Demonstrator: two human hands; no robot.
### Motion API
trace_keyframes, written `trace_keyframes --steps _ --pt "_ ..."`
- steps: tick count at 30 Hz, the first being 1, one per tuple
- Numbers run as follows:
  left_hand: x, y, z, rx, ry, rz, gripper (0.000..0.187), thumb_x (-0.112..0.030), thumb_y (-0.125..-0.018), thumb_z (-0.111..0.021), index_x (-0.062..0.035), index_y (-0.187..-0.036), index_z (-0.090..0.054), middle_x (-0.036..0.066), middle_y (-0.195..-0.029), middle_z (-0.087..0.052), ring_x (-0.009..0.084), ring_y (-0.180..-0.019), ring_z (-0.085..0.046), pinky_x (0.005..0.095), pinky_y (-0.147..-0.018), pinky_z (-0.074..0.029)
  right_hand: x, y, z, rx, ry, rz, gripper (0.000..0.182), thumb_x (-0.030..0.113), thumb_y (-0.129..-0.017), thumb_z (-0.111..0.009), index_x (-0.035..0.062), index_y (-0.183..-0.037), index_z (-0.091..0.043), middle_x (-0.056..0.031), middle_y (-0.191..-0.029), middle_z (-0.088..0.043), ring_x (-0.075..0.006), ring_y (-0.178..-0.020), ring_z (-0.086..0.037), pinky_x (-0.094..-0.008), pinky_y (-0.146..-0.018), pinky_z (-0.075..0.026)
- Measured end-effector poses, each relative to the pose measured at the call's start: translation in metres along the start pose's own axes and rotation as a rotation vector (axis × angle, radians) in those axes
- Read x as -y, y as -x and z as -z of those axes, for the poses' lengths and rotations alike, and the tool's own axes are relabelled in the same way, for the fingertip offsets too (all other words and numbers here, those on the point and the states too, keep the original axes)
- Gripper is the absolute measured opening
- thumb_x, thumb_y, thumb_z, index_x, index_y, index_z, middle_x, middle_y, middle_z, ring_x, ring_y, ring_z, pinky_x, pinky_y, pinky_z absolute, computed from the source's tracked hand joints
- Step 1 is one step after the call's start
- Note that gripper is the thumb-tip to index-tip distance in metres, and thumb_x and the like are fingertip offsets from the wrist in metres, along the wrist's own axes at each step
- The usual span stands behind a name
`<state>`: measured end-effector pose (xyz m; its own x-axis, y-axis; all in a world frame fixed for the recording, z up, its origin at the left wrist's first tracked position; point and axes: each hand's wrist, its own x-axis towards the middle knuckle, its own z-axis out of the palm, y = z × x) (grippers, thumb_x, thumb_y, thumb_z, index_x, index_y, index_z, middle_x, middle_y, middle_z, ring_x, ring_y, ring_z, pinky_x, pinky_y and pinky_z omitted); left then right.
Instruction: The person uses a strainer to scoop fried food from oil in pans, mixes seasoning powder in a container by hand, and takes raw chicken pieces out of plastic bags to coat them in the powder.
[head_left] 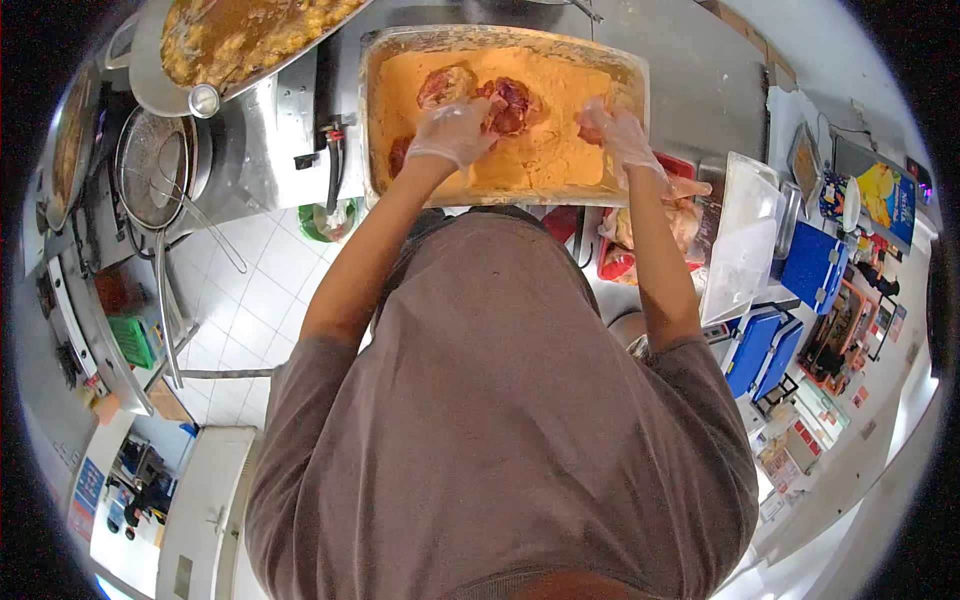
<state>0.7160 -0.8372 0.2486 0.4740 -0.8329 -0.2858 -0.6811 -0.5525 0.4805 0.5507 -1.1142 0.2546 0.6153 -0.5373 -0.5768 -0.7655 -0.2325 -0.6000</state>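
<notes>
A rectangular tub point(648, 90) of orange-yellow flour coating stands on the counter before me. My left hand point(455, 133), in a clear plastic glove, has its fingers closed at the edge of a dark red piece of raw meat point(512, 106). Another floured meat piece point(447, 87) lies just beyond that hand, and part of a third point(398, 155) shows by the tub's left wall. On the right side, my gloved right hand point(622, 140) pinches a smaller red piece of raw meat point(588, 130) over the flour.
A red basket point(612, 262) with raw chicken pieces sits below the tub's right end. At upper left is a wide pan point(150, 80) of frying food in oil. A round strainer point(155, 150) rests at the left. A clear plastic bin point(742, 235) stands at the right.
</notes>
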Motion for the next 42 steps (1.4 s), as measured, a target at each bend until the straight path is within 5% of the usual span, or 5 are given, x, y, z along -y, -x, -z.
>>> trace_keyframes --steps 11,13,19,32,42 --pt "-0.052 -0.083 -0.047 0.039 -0.219 0.011 0.047 -0.034 -0.085 -0.072 -0.0103 -0.123 -0.057 0.021 -0.122 -0.063 0.0346 -0.111 -0.066 0.0448 -0.089 -0.055 -0.032 0.047 -0.019 -0.091 0.401 0.127 0.046 0.037 -0.085 -0.073 0.0069 -0.119 -0.066 -0.0190 -0.099 -0.073 -0.0302 -0.085 -0.072 -0.0415 -0.083 -0.054" --pt "-0.050 -0.084 -0.052 -0.026 -0.151 -0.051 0.039 -0.031 -0.086 -0.070 -0.0098 -0.118 -0.061 0.021 -0.119 -0.066 0.0333 -0.109 -0.067 0.0448 -0.088 -0.055 -0.002 0.064 -0.012 0.026 0.122 -0.183 0.046 0.035 -0.082 -0.077 0.0067 -0.117 -0.067 -0.0182 -0.104 -0.073 -0.0294 -0.091 -0.071 -0.0404 -0.085 -0.053" --pt "-0.037 -0.064 -0.035 -0.073 0.109 -0.039 0.037 -0.033 -0.089 -0.070 -0.0116 -0.117 -0.063 0.015 -0.107 -0.071 0.0322 -0.101 -0.069 0.0437 -0.086 -0.054 -0.062 0.024 -0.021 -0.288 0.421 0.271 0.036 0.030 -0.081 -0.079 0.0056 -0.107 -0.071 -0.0156 -0.096 -0.073 -0.0253 -0.090 -0.071 -0.0390 -0.081 -0.054" --pt "0.019 -0.038 -0.023 -0.322 0.733 0.080 0.057 -0.025 -0.081 -0.084 -0.0135 -0.129 -0.055 0.014 -0.103 -0.073 0.0284 -0.096 -0.071 0.0377 -0.085 -0.056 -0.033 0.032 -0.014 -0.353 -0.060 0.298 0.023 0.016 -0.087 -0.072 0.0042 -0.108 -0.073 -0.0092 -0.098 -0.073 -0.0152 -0.086 -0.067 -0.0307 -0.079 -0.054" --pt "-0.024 -0.069 0.022 -0.245 0.520 0.296 0.077 -0.054 -0.085 -0.074 -0.0103 -0.143 -0.047 0.019 -0.118 -0.070 0.0347 -0.110 -0.067 0.0456 -0.090 -0.054 -0.035 0.023 0.006 -0.391 -0.208 0.275 0.024 0.019 -0.089 -0.069 0.0049 -0.108 -0.073 -0.0136 -0.100 -0.074 -0.0247 -0.093 -0.070 -0.0351 -0.085 -0.054"
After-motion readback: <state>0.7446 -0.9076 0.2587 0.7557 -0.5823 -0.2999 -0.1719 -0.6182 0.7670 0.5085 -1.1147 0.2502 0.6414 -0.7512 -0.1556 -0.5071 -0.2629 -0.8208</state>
